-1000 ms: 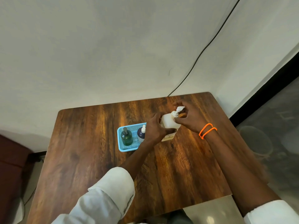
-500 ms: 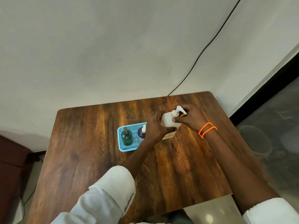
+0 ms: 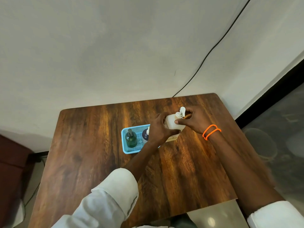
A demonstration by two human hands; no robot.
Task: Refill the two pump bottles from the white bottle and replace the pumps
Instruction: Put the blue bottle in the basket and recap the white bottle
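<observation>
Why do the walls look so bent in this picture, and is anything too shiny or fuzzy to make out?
Head view: the wide-angle lens bows the wall edges and the black cable. Warm glare streaks the wooden table right of the hands. The white bottle, gripped by the left hand and right hand, looks pale and slightly soft. The floor at right is blurry.

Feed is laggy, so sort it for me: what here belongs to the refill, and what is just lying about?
Job:
white bottle, held by left hand and right hand
green bottle
dark bottle
blue tray

Lying about:
black cable
orange bands
table
</observation>
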